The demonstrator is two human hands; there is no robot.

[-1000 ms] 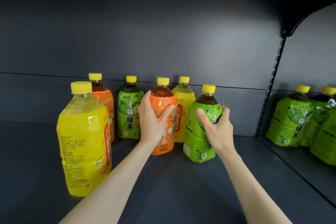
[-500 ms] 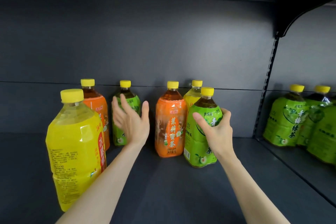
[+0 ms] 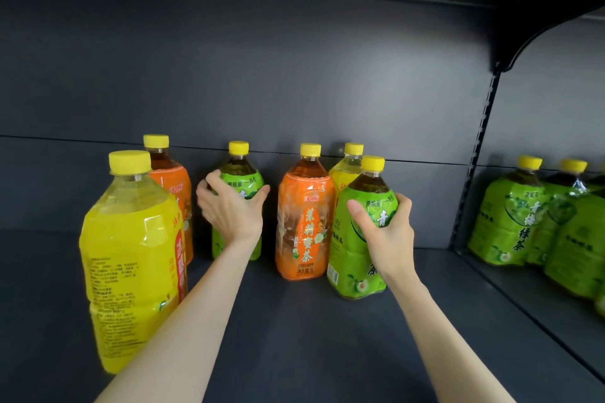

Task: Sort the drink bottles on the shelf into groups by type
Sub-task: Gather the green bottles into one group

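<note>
Bottles stand on the dark shelf (image 3: 294,337). From the left I see a big yellow juice bottle (image 3: 131,258), an orange tea bottle (image 3: 173,186) behind it, then a green tea bottle (image 3: 239,206) with my left hand (image 3: 230,209), fingers wrapped around its shoulder. Next stands a second orange tea bottle (image 3: 304,222), a yellow bottle (image 3: 347,170) behind, and my right hand (image 3: 384,232) grasping another green tea bottle (image 3: 353,258). More green bottles (image 3: 510,216) sit in the right bay.

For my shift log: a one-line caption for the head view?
Both hands grip green tea bottles: left hand one at the back, right hand one in front.
</note>
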